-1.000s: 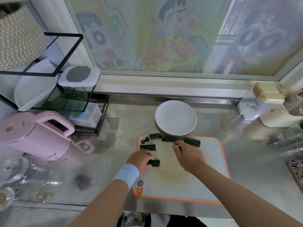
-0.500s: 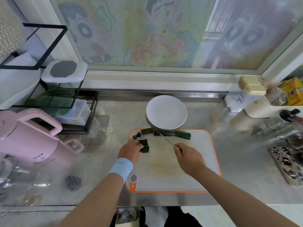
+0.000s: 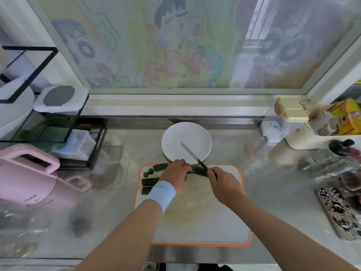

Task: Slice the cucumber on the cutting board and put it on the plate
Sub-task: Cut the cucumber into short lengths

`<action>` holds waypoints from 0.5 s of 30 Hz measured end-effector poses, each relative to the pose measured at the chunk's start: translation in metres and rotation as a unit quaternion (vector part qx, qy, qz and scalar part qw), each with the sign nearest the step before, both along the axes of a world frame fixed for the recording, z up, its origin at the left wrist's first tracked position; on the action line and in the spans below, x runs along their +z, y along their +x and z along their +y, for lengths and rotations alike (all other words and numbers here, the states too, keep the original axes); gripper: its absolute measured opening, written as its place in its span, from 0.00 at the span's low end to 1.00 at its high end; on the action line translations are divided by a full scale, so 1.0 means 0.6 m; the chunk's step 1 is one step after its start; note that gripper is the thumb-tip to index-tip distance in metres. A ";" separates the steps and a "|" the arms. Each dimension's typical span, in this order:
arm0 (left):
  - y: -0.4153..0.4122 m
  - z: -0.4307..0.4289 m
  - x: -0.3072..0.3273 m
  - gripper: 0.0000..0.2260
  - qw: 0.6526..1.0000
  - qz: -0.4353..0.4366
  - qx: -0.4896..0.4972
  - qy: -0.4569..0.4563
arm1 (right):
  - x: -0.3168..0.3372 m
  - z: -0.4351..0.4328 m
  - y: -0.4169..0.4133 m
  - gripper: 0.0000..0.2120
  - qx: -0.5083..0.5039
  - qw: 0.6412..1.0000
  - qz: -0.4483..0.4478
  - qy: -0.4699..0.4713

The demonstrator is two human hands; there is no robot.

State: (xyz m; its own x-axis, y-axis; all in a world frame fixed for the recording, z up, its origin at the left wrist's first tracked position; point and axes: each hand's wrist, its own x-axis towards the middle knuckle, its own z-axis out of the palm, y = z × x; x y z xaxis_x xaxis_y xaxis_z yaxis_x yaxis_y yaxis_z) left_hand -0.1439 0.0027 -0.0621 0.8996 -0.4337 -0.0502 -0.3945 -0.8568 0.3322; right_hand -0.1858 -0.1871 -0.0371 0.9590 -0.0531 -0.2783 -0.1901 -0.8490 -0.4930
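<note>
A white cutting board [image 3: 205, 218] with an orange rim lies on the steel counter. Dark green cucumber pieces lie at its far left: one long piece [image 3: 160, 167], two cut pieces [image 3: 149, 184] and two small ends [image 3: 148, 172]. My left hand [image 3: 175, 176], with a blue wristband, holds the remaining cucumber length [image 3: 199, 171] at the board's far edge. My right hand [image 3: 224, 184] grips a knife [image 3: 192, 153]. Its blade points up-left over the empty white plate [image 3: 186, 142] just beyond the board.
A pink kettle [image 3: 27, 177] stands at the left, with a black wire rack [image 3: 54, 122] holding containers behind it. At the right are a cream box [image 3: 291, 112], jars and bottles [image 3: 340, 157] and a patterned phone [image 3: 340, 212]. A painted window runs along the back.
My left hand left the cut pieces at the board's left and moved up-right onto the long cucumber length. The knife blade lifted and now points over the plate. The camera view shifted closer.
</note>
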 end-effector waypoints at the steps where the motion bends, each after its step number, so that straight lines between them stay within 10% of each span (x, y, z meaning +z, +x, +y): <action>1: 0.007 -0.023 -0.003 0.14 1.000 -0.001 -0.012 0.012 | -0.002 -0.010 0.005 0.15 -0.007 1.000 -0.002 0.003; 8: 0.035 -0.108 -0.038 0.16 0.984 -0.012 -0.073 0.159 | -0.022 -0.070 0.024 0.15 -0.030 0.999 0.001 0.033; 15: 0.025 -0.101 -0.058 0.16 0.991 -0.024 -0.075 0.108 | -0.026 -0.096 0.022 0.15 -0.016 0.999 0.011 0.034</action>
